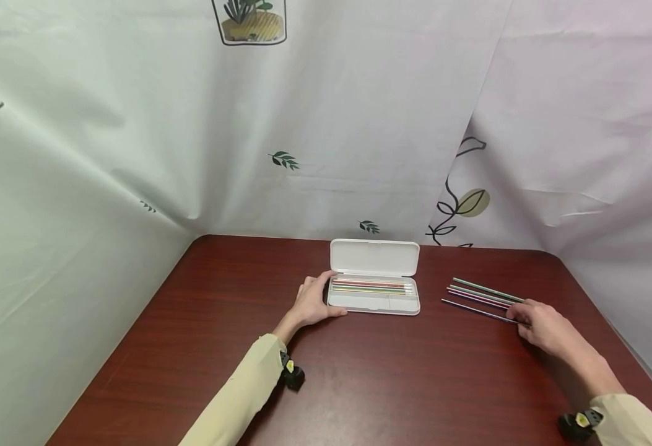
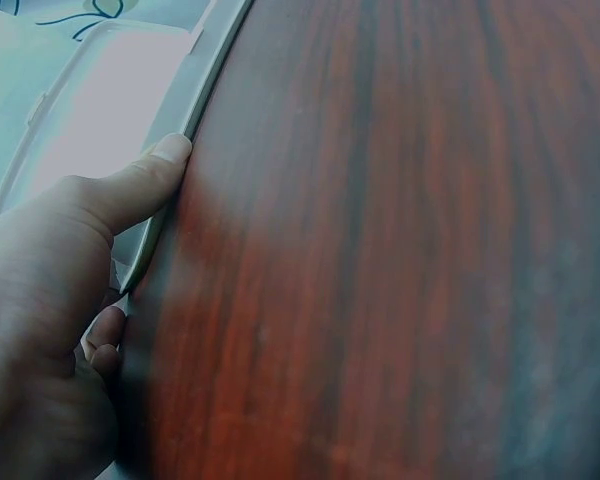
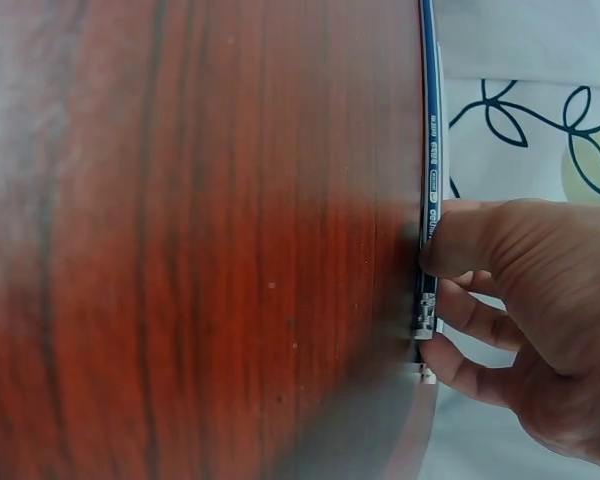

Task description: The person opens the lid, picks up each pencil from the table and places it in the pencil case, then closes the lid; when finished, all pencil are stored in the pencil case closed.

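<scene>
A white pencil case (image 1: 366,303) lies with its lid (image 1: 374,257) raised at the back; several pencils (image 1: 368,287) rest in its rear compartment. My left hand (image 1: 311,303) holds the left end of the case, thumb (image 2: 150,180) on the front edge and fingers toward the back corner. On the right, several loose pencils (image 1: 487,289) lie side by side on the table. My right hand (image 1: 548,325) pinches a dark blue pencil (image 3: 432,130) near its eraser end. Part of that end is hidden by the fingers.
The dark red wooden table (image 1: 404,384) reaches back to a pale patterned cloth (image 1: 359,124) hanging behind it and at both sides. A stretch of table separates the case from the loose pencils.
</scene>
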A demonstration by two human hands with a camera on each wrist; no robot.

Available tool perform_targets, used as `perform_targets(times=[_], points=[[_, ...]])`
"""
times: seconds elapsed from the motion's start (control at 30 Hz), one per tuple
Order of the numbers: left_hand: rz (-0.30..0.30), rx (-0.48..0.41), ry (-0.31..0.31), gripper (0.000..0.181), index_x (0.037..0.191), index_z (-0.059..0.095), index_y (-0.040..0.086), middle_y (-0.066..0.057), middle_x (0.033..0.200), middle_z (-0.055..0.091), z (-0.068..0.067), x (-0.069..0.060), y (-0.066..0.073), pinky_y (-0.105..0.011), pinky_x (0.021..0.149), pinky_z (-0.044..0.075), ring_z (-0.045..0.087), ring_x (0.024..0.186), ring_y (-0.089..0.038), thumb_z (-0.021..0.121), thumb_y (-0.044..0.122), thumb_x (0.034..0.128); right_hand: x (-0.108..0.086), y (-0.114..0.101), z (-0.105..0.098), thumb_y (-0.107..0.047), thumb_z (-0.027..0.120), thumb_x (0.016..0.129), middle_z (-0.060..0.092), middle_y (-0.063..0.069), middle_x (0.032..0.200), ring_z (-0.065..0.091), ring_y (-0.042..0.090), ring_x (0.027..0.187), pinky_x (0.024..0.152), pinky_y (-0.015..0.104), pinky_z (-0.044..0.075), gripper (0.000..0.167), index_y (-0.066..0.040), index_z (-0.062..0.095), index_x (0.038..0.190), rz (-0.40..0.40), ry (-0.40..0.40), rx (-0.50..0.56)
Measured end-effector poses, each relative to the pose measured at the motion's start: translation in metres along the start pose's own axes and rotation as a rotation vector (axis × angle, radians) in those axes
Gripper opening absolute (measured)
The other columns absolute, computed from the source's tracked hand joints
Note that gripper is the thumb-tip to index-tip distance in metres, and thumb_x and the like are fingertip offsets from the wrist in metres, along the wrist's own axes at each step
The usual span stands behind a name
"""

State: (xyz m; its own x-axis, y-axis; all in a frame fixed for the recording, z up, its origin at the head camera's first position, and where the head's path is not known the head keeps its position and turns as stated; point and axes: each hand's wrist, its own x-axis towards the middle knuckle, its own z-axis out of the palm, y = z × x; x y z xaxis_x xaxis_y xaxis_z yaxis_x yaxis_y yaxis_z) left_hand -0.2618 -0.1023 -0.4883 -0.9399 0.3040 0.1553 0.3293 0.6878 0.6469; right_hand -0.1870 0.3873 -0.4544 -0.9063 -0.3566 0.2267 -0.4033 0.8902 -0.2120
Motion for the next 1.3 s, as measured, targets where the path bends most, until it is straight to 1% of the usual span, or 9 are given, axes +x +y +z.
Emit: perform_targets(times=[0.1, 0.2, 0.4, 0.67, 0.77, 1.0, 1.13, 1.3], points=[[-0.001, 0.002, -0.004, 0.092, 0.147, 0.047, 0.017, -0.012, 0.123, 0.06, 0.0, 0.0, 0.0, -0.047, 0.094, 0.036, 0.046, 0.114, -0.031, 0.092, 0.036, 0.0689, 0.0, 0.0, -0.001, 0.009, 0.072, 0.071, 0.053, -0.002, 0.078, 0.049, 0.015, 0.069, 0.057, 0.041, 0.042, 0.025, -0.01, 0.066, 0.087, 0.022, -0.032, 0.012], [-0.003, 0.005, -0.005, 0.092, 0.147, 0.047, 0.017, -0.011, 0.123, 0.06, 0.0, 0.0, 0.0, -0.047, 0.094, 0.036, 0.046, 0.115, -0.031, 0.092, 0.036, 0.069, 0.001, -0.001, -0.001, 0.008, 0.071, 0.072, 0.053, -0.002, 0.077, 0.049, 0.015, 0.068, 0.057, 0.04, 0.042, 0.025, -0.01, 0.065, 0.087, 0.034, -0.046, 0.019], [-0.006, 0.004, -0.004, 0.092, 0.147, 0.046, 0.017, -0.011, 0.124, 0.059, 0.001, 0.0, -0.001, -0.047, 0.094, 0.037, 0.045, 0.115, -0.031, 0.092, 0.036, 0.0694, 0.001, 0.0, -0.002, 0.007, 0.07, 0.07, 0.052, -0.006, 0.075, 0.048, 0.012, 0.066, 0.055, 0.038, 0.04, 0.025, -0.012, 0.064, 0.085, 0.035, -0.045, 0.027], [-0.005, 0.002, -0.002, 0.092, 0.147, 0.047, 0.018, -0.012, 0.124, 0.059, 0.0, 0.0, -0.001, -0.048, 0.094, 0.037, 0.046, 0.115, -0.031, 0.092, 0.036, 0.069, 0.001, -0.001, -0.003, 0.006, 0.07, 0.069, 0.053, -0.004, 0.074, 0.048, 0.012, 0.065, 0.054, 0.039, 0.04, 0.026, -0.012, 0.064, 0.087, 0.048, -0.038, 0.036], [-0.007, -0.001, -0.005, 0.092, 0.147, 0.047, 0.017, -0.012, 0.124, 0.059, -0.001, -0.001, 0.001, -0.048, 0.095, 0.037, 0.045, 0.115, -0.031, 0.092, 0.036, 0.0693, 0.002, -0.003, -0.004, 0.006, 0.071, 0.069, 0.054, -0.003, 0.074, 0.048, 0.011, 0.066, 0.055, 0.038, 0.039, 0.026, -0.012, 0.065, 0.088, 0.036, -0.027, 0.041], [-0.008, 0.005, -0.007, 0.092, 0.147, 0.047, 0.017, -0.011, 0.123, 0.059, -0.001, -0.001, 0.001, -0.047, 0.094, 0.037, 0.045, 0.114, -0.03, 0.092, 0.037, 0.0692, 0.007, -0.01, -0.007, 0.006, 0.074, 0.068, 0.052, -0.01, 0.076, 0.046, 0.005, 0.066, 0.055, 0.034, 0.039, 0.03, -0.015, 0.067, 0.087, -0.024, 0.044, 0.026], [-0.011, 0.013, -0.013, 0.092, 0.147, 0.047, 0.018, -0.012, 0.124, 0.059, -0.001, 0.0, 0.001, -0.046, 0.094, 0.036, 0.045, 0.115, -0.031, 0.092, 0.037, 0.0697, 0.014, -0.018, -0.009, 0.006, 0.073, 0.07, 0.053, -0.009, 0.078, 0.046, 0.006, 0.067, 0.056, 0.034, 0.039, 0.028, -0.014, 0.068, 0.089, -0.026, 0.041, 0.043], [-0.01, 0.012, -0.007, 0.091, 0.147, 0.046, 0.018, -0.012, 0.125, 0.059, 0.0, -0.001, 0.001, -0.047, 0.094, 0.036, 0.045, 0.115, -0.031, 0.092, 0.036, 0.0701, 0.025, -0.027, -0.011, 0.005, 0.073, 0.072, 0.053, -0.007, 0.078, 0.046, 0.009, 0.069, 0.057, 0.034, 0.039, 0.027, -0.012, 0.069, 0.091, -0.04, 0.027, 0.054]])
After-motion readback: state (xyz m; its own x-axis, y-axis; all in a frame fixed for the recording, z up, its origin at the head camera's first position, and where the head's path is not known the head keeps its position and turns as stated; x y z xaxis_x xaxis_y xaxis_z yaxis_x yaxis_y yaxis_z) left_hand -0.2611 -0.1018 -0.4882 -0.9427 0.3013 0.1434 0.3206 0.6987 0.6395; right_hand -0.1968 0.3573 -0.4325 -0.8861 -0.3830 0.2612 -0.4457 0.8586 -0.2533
